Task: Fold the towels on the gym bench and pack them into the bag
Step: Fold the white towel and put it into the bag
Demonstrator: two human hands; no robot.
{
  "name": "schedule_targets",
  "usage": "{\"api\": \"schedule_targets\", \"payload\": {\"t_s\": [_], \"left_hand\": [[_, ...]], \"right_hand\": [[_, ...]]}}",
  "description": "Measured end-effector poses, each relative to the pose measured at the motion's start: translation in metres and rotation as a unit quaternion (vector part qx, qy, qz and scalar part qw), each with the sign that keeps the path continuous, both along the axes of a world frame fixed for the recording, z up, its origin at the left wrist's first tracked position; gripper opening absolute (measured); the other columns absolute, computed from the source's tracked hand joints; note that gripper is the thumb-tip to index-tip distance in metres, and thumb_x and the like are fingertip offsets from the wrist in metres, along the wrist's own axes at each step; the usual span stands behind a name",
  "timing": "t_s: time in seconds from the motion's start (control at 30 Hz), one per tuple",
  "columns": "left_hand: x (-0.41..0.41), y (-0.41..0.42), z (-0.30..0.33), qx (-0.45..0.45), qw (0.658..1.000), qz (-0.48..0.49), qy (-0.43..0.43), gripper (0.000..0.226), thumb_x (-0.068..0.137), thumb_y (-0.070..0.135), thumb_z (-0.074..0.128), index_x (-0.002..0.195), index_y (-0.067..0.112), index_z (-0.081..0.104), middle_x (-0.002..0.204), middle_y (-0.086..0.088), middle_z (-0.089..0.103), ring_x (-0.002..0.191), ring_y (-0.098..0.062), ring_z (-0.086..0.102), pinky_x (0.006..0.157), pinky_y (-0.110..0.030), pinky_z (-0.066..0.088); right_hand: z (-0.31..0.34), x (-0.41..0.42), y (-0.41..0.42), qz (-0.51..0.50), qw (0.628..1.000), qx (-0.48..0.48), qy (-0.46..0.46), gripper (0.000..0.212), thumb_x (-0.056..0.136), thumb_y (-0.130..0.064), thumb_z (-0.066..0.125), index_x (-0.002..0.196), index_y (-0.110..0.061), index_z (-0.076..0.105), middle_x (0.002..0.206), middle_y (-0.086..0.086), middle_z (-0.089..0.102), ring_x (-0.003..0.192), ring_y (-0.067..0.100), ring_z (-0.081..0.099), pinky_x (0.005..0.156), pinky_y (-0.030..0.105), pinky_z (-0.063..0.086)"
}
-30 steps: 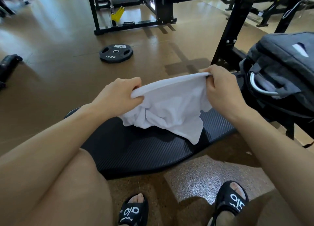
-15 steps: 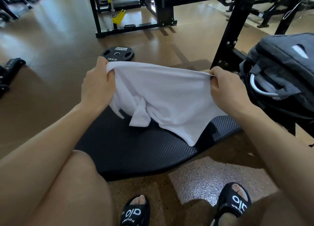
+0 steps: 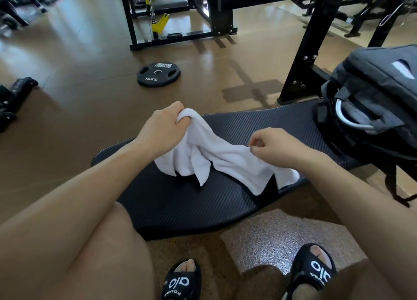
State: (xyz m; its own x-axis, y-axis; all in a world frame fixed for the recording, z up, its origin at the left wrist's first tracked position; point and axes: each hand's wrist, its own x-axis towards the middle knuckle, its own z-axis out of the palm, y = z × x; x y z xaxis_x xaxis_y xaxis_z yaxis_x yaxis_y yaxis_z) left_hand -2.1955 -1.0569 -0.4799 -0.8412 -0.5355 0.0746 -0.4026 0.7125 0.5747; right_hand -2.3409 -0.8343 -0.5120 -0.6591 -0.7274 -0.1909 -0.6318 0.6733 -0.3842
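The left hand [image 3: 162, 128] is clenched round a bunched end of the white terry-cloth towel [image 3: 216, 162], lifting that end above the black ribbed-vinyl gym bench pad [image 3: 180, 200]; the right hand [image 3: 279, 148] pinches the towel's other upper edge between thumb and forefinger, lower and nearer the wearer; the cloth sags between the two hands, its loose corners hanging down onto the pad, and one corner reaches the pad's near edge beside the right forearm. The dark grey fabric backpack [image 3: 379, 101] sits at the right end of the bench, its top gaping open toward the hands, a white-trimmed rim showing inside; bare pad lies between the towel and the backpack. Beyond the far edge of the bench the brown floor [image 3: 79, 96] stretches open; a black round weight plate marked 15KG [image 3: 158, 73] lies flat on it, well apart from the bench; black steel rack frames [image 3: 221, 12] stand farther back. Below the near edge, two feet in black slide sandals [image 3: 312, 270] rest on speckled flooring.
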Motion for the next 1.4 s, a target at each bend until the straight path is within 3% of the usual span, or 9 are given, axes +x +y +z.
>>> {"api": "schedule_targets", "payload": {"t_s": [0.07, 0.17, 0.37, 0.53, 0.67, 0.87, 1.1, 1.23, 1.4], "left_hand": [[-0.001, 0.006, 0.004, 0.144, 0.989, -0.005, -0.027, 0.023, 0.099, 0.027, 0.044, 0.087, 0.011, 0.054, 0.079, -0.001, 0.057, 0.070, -0.017, 0.051, 0.066, -0.033, 0.039], [-0.004, 0.019, 0.008, 0.272, 0.959, -0.023, -0.078, 0.032, 0.095, 0.038, 0.050, 0.085, 0.012, 0.065, 0.075, 0.000, 0.060, 0.070, -0.016, 0.057, 0.070, -0.032, 0.043], [-0.019, 0.039, 0.007, 0.402, 0.911, -0.012, -0.087, 0.014, 0.091, 0.024, 0.054, 0.092, 0.017, 0.066, 0.081, -0.007, 0.058, 0.075, -0.021, 0.059, 0.053, -0.022, 0.045], [-0.011, 0.033, 0.009, 0.283, 0.957, -0.033, -0.063, 0.035, 0.082, 0.029, 0.062, 0.116, 0.019, 0.062, 0.108, 0.000, 0.069, 0.102, -0.020, 0.068, 0.093, -0.042, 0.056], [-0.007, 0.035, 0.015, 0.173, 0.982, -0.066, -0.040, 0.050, 0.088, 0.017, 0.061, 0.134, 0.024, 0.042, 0.113, -0.002, 0.066, 0.100, -0.016, 0.065, 0.087, -0.037, 0.054], [-0.003, 0.039, 0.013, 0.116, 0.985, -0.125, -0.031, 0.053, 0.087, 0.019, 0.066, 0.129, 0.024, 0.033, 0.113, -0.011, 0.064, 0.094, -0.026, 0.062, 0.079, -0.042, 0.052], [0.002, 0.048, 0.012, 0.029, 0.971, -0.235, 0.027, 0.051, 0.080, 0.013, 0.078, 0.112, 0.018, 0.039, 0.104, 0.024, 0.043, 0.097, 0.017, 0.042, 0.075, -0.004, 0.036], [0.000, 0.046, 0.006, 0.002, 0.966, -0.255, 0.031, 0.049, 0.078, 0.016, 0.076, 0.106, 0.027, 0.038, 0.124, 0.011, 0.048, 0.113, 0.004, 0.041, 0.085, -0.007, 0.037], [0.001, 0.045, 0.006, -0.068, 0.965, -0.251, 0.011, 0.041, 0.078, 0.022, 0.074, 0.106, 0.025, 0.043, 0.111, 0.002, 0.039, 0.092, -0.019, 0.050, 0.075, -0.027, 0.048]], "right_hand": [[0.013, 0.011, -0.005, -0.017, 0.982, -0.104, -0.156, 0.011, 0.096, -0.020, 0.057, 0.103, -0.024, 0.066, 0.089, -0.007, 0.066, 0.081, 0.013, 0.065, 0.060, 0.025, 0.047], [0.030, 0.032, -0.011, -0.016, 0.885, -0.224, -0.407, 0.035, 0.100, -0.008, 0.053, 0.127, -0.030, 0.055, 0.083, 0.006, 0.070, 0.068, 0.020, 0.069, 0.059, 0.031, 0.054], [0.030, 0.046, -0.019, -0.030, 0.834, -0.309, -0.455, 0.041, 0.098, 0.001, 0.048, 0.129, -0.024, 0.056, 0.088, 0.015, 0.071, 0.071, 0.028, 0.069, 0.064, 0.037, 0.059], [0.024, 0.044, -0.022, -0.065, 0.816, -0.372, -0.438, 0.043, 0.098, 0.003, 0.045, 0.130, -0.024, 0.056, 0.082, 0.012, 0.071, 0.073, 0.027, 0.072, 0.066, 0.034, 0.059], [0.021, 0.045, -0.023, -0.071, 0.828, -0.378, -0.407, 0.040, 0.096, 0.006, 0.041, 0.121, -0.019, 0.061, 0.087, 0.015, 0.073, 0.083, 0.034, 0.075, 0.072, 0.039, 0.062], [0.022, 0.048, -0.025, -0.077, 0.855, -0.364, -0.362, 0.016, 0.093, 0.004, 0.048, 0.103, 0.002, 0.061, 0.080, 0.012, 0.062, 0.061, 0.018, 0.067, 0.066, 0.032, 0.060], [0.023, 0.046, -0.030, -0.088, 0.781, -0.351, -0.509, 0.031, 0.093, -0.019, 0.061, 0.112, 0.004, 0.068, 0.094, 0.014, 0.064, 0.088, 0.028, 0.063, 0.097, 0.046, 0.053], [0.023, 0.047, -0.027, -0.086, 0.748, -0.361, -0.550, 0.024, 0.098, -0.028, 0.060, 0.108, -0.010, 0.071, 0.098, 0.006, 0.068, 0.087, 0.019, 0.064, 0.088, 0.037, 0.057], [0.025, 0.044, -0.025, -0.108, 0.680, -0.394, -0.609, 0.021, 0.095, -0.019, 0.059, 0.110, -0.007, 0.069, 0.104, 0.007, 0.067, 0.095, 0.022, 0.065, 0.100, 0.043, 0.054]]}}
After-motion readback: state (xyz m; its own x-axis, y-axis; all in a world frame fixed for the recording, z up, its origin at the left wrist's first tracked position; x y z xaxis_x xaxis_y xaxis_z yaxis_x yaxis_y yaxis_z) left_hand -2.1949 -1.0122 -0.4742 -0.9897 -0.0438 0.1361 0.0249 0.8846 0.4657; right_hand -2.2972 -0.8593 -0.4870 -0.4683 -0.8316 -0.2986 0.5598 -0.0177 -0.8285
